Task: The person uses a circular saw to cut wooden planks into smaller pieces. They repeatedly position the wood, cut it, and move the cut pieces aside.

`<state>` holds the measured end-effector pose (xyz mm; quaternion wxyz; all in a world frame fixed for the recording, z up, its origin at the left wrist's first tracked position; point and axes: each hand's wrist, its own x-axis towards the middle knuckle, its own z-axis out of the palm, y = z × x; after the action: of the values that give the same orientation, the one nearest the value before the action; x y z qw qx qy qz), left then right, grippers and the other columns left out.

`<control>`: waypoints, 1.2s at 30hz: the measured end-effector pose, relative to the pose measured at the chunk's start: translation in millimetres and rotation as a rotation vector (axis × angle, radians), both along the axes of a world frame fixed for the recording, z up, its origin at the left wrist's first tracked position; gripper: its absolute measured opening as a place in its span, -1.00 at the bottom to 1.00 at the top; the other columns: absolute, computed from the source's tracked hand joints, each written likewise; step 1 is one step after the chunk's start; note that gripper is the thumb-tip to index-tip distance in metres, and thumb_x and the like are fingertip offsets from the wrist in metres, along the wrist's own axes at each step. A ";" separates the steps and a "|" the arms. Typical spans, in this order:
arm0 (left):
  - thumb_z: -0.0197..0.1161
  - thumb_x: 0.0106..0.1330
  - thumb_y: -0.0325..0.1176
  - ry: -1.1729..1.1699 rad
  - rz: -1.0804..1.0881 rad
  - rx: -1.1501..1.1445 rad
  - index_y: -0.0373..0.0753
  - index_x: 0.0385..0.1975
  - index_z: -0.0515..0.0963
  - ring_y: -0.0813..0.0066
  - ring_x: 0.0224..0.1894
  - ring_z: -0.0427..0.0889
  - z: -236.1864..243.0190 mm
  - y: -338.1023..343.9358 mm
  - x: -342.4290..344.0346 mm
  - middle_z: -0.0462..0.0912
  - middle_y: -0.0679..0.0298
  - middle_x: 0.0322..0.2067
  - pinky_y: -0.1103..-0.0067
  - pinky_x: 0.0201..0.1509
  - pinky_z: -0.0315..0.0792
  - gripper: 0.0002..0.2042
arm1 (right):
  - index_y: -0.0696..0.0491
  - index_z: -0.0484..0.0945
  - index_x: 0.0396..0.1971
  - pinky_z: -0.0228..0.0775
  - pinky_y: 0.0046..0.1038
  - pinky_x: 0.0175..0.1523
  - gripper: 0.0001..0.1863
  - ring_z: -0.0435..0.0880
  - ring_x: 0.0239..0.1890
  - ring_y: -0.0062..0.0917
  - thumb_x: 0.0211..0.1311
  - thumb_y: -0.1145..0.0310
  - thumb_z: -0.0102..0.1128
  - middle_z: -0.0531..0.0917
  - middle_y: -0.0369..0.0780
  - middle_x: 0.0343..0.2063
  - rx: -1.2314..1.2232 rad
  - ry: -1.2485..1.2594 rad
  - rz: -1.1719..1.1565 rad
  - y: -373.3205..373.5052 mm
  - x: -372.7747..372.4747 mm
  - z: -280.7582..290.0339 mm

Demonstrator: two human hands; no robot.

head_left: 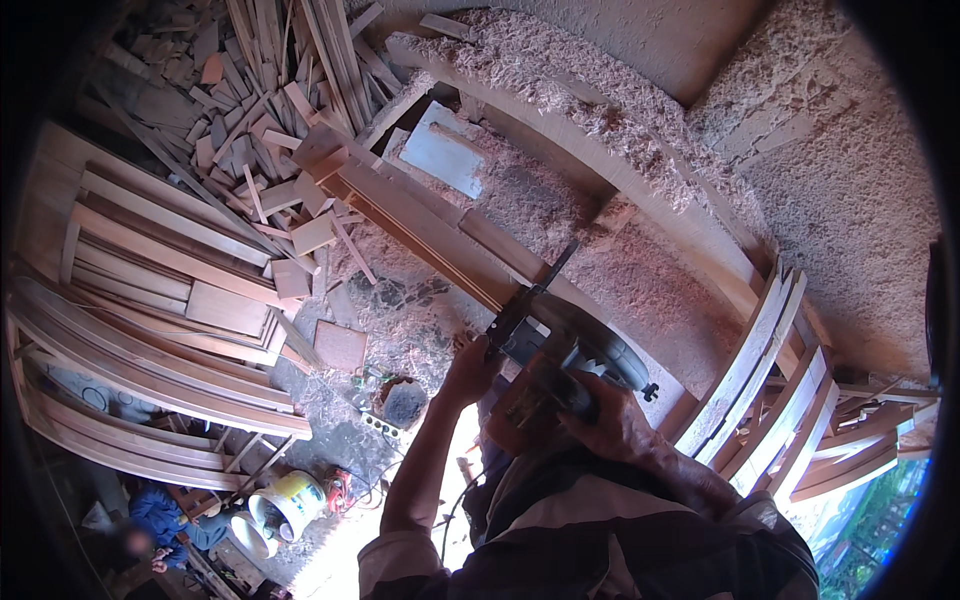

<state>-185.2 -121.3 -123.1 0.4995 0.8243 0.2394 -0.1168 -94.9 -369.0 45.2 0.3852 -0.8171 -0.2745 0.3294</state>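
Observation:
My right hand (pixel 612 425) is wrapped around the rear handle of a portable circular saw (pixel 597 357), whose rounded guard faces right. The saw sits across a long wooden board (pixel 420 220) that runs from the upper left toward me. A dark straight bar (pixel 560 268) crosses the board at the saw's front. My left hand (pixel 472 372) is closed at the near lower end of this bar, beside the board's left edge; its fingertips are partly hidden. Narrow strips (pixel 425 245) lie along the board's left side. The blade's contact with the wood is hidden.
Wood offcuts (pixel 235 150) pile up at the upper left. Curved frames (pixel 160 350) are stacked left, and curved pieces (pixel 745 370) stand right. Shavings (pixel 800 170) cover the far floor. Lower left are a white bucket (pixel 292 500), a power strip (pixel 380 424) and a person (pixel 155 515).

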 end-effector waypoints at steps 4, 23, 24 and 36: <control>0.34 0.40 -0.18 -0.216 0.002 -0.051 -0.34 -0.22 0.50 -0.09 -0.28 0.65 -39.6 7.9 -7.1 0.61 -0.10 -0.39 0.19 -0.20 0.45 -0.69 | 0.15 0.53 0.25 0.64 -0.25 0.12 -0.41 0.79 0.04 -0.19 0.23 0.32 0.47 0.76 0.04 -0.06 0.024 -0.015 -0.017 -0.3 -0.9 -3.0; 0.33 0.34 -0.33 -0.195 0.092 -0.057 -0.28 -0.04 0.51 0.09 -0.22 0.75 17.1 -4.2 37.1 0.72 0.03 -0.30 0.32 -0.14 0.56 -0.72 | -0.08 0.29 0.50 0.70 -0.17 -0.04 -0.07 0.79 -0.09 -0.06 0.04 0.41 0.43 0.72 0.01 -0.06 0.112 -0.175 0.212 -26.2 -2.1 16.8; 0.34 0.33 -0.35 -0.183 0.077 -0.055 -0.28 -0.03 0.50 0.10 -0.22 0.74 17.2 -2.0 39.2 0.71 0.03 -0.30 0.32 -0.13 0.56 -0.71 | -0.16 0.19 0.55 0.72 -0.15 -0.08 0.01 0.78 -0.10 -0.05 0.02 0.37 0.45 0.70 0.01 -0.05 0.133 -0.181 0.222 -27.2 0.2 16.1; 0.36 0.37 -0.28 -0.125 0.067 -0.015 -0.31 -0.16 0.62 0.28 -0.33 0.71 27.6 -10.8 4.3 0.72 0.06 -0.39 0.31 -0.20 0.53 -0.78 | -0.29 0.05 0.62 0.76 -0.17 -0.16 0.11 0.78 -0.14 -0.10 0.05 0.31 0.45 0.69 -0.05 -0.04 0.132 -0.108 0.159 -53.4 -4.0 13.0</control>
<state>-180.9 -132.0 -95.5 0.5231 0.8179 0.2345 -0.0500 -98.9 -422.5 58.2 0.3953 -0.7823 -0.3799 0.2957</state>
